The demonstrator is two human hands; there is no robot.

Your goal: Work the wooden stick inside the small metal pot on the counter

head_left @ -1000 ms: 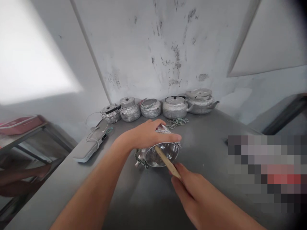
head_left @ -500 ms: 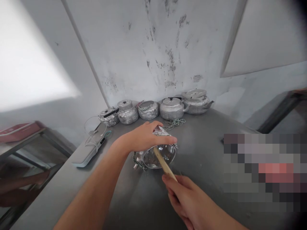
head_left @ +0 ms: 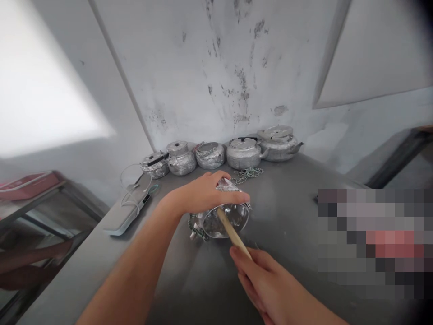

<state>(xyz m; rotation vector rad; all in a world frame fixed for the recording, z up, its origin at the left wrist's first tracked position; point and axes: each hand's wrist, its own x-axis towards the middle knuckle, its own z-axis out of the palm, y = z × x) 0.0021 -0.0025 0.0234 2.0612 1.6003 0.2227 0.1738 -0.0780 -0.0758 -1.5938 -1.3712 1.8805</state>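
A dented silver metal kettle (head_left: 237,217) lies tipped on the grey table, its round opening facing me. My left hand (head_left: 204,193) is wrapped over its upper side, thumb stretched across above the rim; some fingertips are hidden behind it. My right hand (head_left: 259,275) is closed round a pale wooden stick (head_left: 232,231). The stick's far end reaches into the kettle's opening, and its tip is hidden inside. A dark green and white cord (head_left: 202,231) hangs at the kettle's left side.
Several silver kettles (head_left: 243,154) stand along the wall at the table's back. A patterned cord (head_left: 248,174) lies before them. At left are a flat grey device (head_left: 126,212) with a white cable and a pink tray (head_left: 30,184) on another table. A person's arm (head_left: 30,255) shows lower left.
The view has shifted very slightly. Both hands keep their holds on the kettle and stick, with hardly any visible movement.
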